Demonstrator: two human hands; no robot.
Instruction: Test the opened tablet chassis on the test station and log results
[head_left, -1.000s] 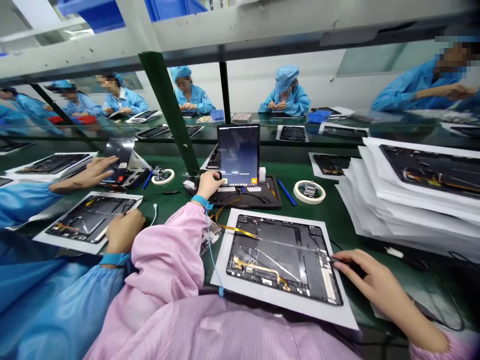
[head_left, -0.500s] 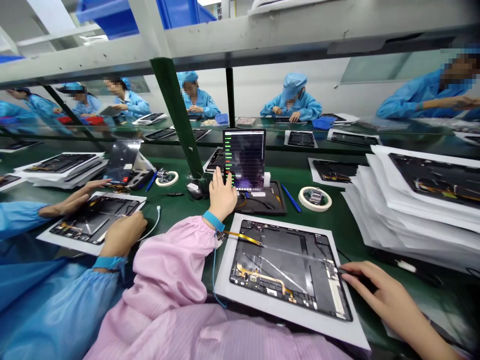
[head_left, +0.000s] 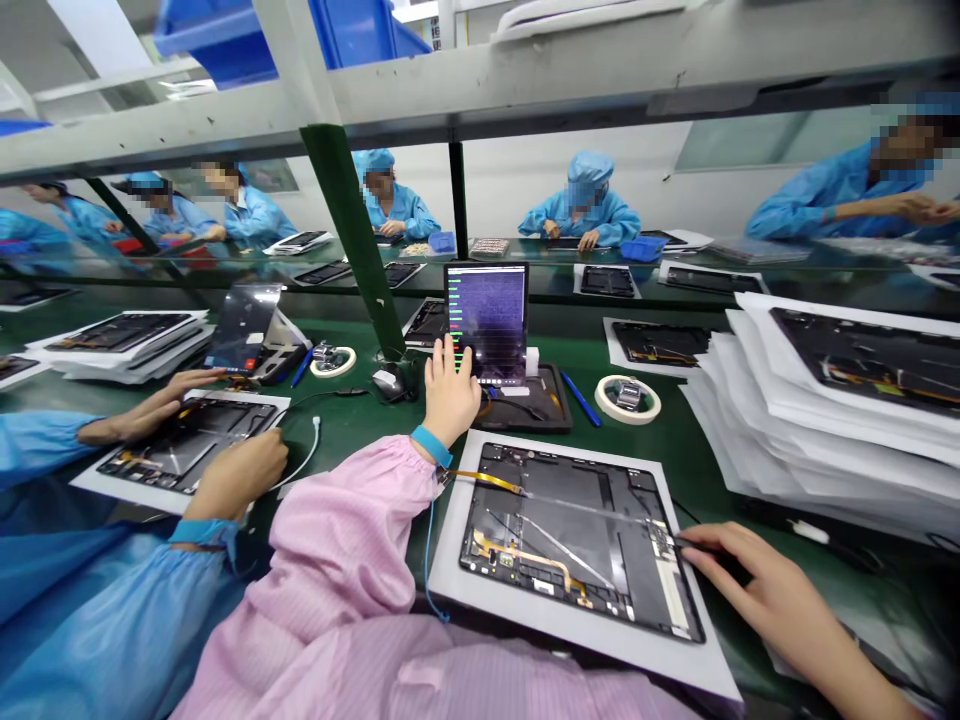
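Note:
My left hand (head_left: 452,392), wearing a blue wrist strap, reaches up with fingers spread at the lower left of an upright tablet screen (head_left: 487,315). Whether a fingertip touches the glass I cannot tell. Green and red marks line the screen's left side beside a grainy purple area. In front of me an open tablet housing (head_left: 570,535) lies on a white sheet (head_left: 701,660), with an orange flex cable (head_left: 487,481) running off its left side. At its right edge my right hand (head_left: 739,570) pinches a dark cable plug, mostly hidden by the fingers.
To the right rises a stack of white sheets (head_left: 750,430) with a tablet housing on top. A blue pen (head_left: 581,398) and a tape roll (head_left: 628,399) lie behind the work. On the left, a co-worker's hands (head_left: 236,470) handle another housing. Overhead runs a shelf beam (head_left: 525,75).
The screen has gone from mostly dark to a grainy purple pattern. My left hand has shifted slightly right and down; my right hand stays at the housing's edge.

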